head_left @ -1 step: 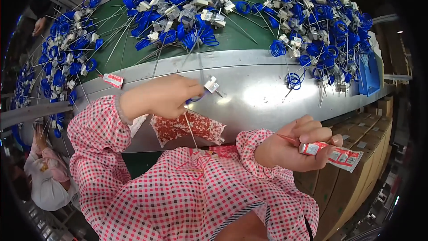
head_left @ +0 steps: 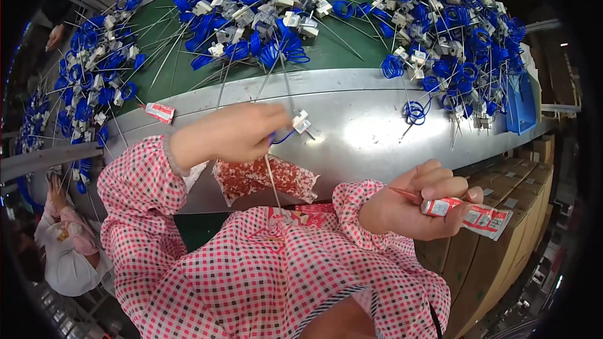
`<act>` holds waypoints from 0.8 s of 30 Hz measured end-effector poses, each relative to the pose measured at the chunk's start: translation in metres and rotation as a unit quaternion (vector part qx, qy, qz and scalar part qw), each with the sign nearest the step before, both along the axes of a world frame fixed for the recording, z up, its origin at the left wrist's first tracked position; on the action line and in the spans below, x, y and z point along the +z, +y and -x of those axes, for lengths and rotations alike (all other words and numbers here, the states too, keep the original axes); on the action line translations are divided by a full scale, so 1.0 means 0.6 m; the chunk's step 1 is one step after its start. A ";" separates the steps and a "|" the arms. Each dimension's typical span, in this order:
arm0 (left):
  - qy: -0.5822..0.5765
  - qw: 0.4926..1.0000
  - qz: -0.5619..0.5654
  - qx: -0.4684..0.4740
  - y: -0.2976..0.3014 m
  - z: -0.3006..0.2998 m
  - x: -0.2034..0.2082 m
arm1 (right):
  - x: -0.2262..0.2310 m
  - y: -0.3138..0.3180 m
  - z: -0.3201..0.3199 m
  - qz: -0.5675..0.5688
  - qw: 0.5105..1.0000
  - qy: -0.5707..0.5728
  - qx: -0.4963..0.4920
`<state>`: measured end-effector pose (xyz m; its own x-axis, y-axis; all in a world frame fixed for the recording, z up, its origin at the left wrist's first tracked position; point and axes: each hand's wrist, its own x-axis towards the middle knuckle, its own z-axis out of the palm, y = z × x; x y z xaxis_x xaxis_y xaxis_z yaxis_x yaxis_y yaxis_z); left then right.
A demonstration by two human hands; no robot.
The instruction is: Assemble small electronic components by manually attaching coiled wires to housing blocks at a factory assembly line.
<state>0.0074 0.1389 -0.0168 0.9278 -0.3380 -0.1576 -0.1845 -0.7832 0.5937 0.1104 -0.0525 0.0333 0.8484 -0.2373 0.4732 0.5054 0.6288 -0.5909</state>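
My left hand [head_left: 229, 133] is closed around a thin metal probe with a blue coiled wire and a small white connector [head_left: 302, 123] sticking out to its right, over the metal table edge. The probe's rod [head_left: 271, 179] runs down from the hand toward my lap. My right hand [head_left: 422, 204] grips a small red and white tube [head_left: 472, 214] with a thin red nozzle, held lower right, off the table. Both sleeves are pink checked fabric.
Several blue coiled wire probes with white connectors lie heaped on the green belt [head_left: 339, 50]. A second small tube [head_left: 159, 112] lies on the metal ledge [head_left: 377, 119]. A red patterned cloth [head_left: 264, 177] sits at the ledge. Another person [head_left: 59, 238] is at lower left.
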 end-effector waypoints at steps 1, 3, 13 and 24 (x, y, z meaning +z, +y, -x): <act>-0.013 0.995 0.007 0.097 -0.014 -0.007 0.007 | 0.002 0.004 0.001 0.001 1.000 0.000 0.009; -0.064 0.981 -0.015 0.181 -0.026 -0.017 -0.006 | -0.001 0.008 0.005 -0.005 1.000 -0.004 0.021; -0.159 0.948 -0.274 0.039 -0.099 -0.069 -0.089 | -0.009 -0.046 -0.012 -0.049 0.999 -0.011 0.003; -0.210 0.922 0.072 0.317 -0.045 -0.091 0.024 | -0.019 -0.125 -0.084 0.004 0.992 0.054 -0.115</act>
<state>0.0620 0.1117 -0.0022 0.9151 0.3045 0.2645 0.0464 -0.7310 0.6808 0.1608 -0.1273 0.0220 0.8182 -0.4273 0.3848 0.5683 0.4988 -0.6544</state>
